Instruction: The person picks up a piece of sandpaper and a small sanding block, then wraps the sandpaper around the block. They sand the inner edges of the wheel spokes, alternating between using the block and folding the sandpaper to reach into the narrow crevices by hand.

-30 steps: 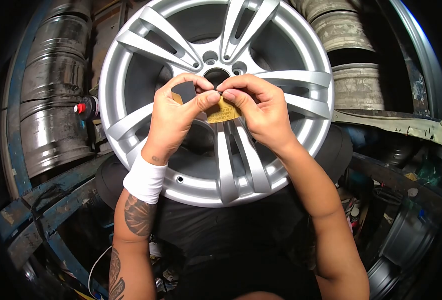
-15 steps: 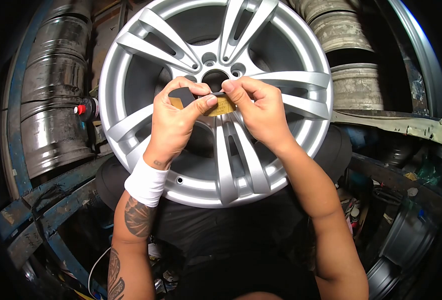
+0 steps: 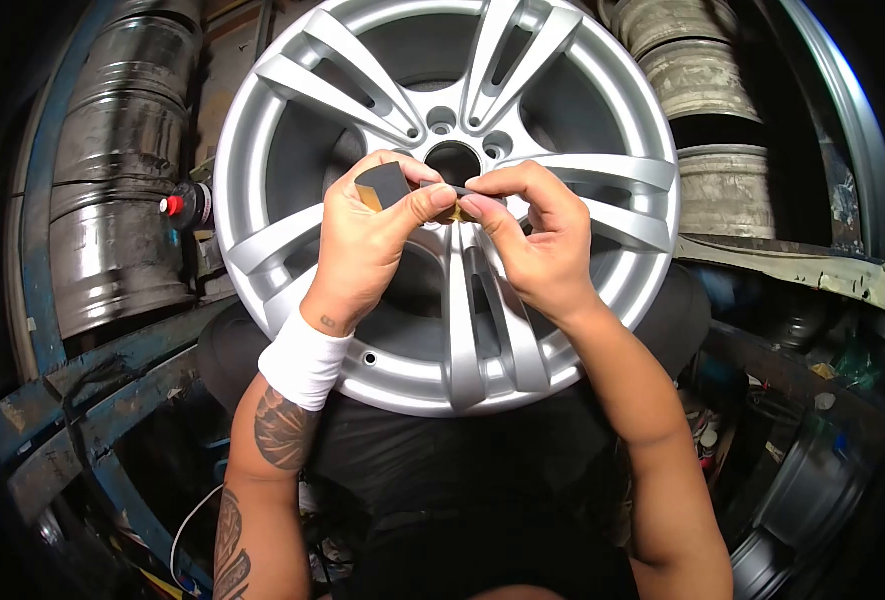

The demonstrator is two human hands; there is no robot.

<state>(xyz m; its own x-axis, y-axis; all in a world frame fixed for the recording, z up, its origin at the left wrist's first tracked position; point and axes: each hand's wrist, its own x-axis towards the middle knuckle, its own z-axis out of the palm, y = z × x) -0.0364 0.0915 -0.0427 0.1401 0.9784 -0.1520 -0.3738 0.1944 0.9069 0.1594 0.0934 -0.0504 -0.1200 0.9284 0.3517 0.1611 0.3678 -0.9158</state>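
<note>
The sandpaper (image 3: 384, 182) is in the air between the two hands, over the near side of the centre hole of the silver wheel (image 3: 469, 134); whether it touches the metal, one cannot tell. The left hand (image 3: 367, 232) pinches it with the thumb against the fingers, and the right hand (image 3: 545, 235) has its thumb and forefinger closed on the right end. The paper should be very light and rather stiff, springy at a bend, and probably easy to tear along a crease; it is best to take it by the edges, where the rough face rubs the skin less. This face looks dark and matt, the back is yellow-brown, and the left part stands up in a curve. The wheel seems hard and heavy, with smooth satin paint and paired spokes. On the left wrist there is a soft white band (image 3: 307, 362), and at far left stand dull, ribbed metal rims (image 3: 117, 240) beside a dark bottle (image 3: 196, 206) with a red cap (image 3: 171, 205)
</note>
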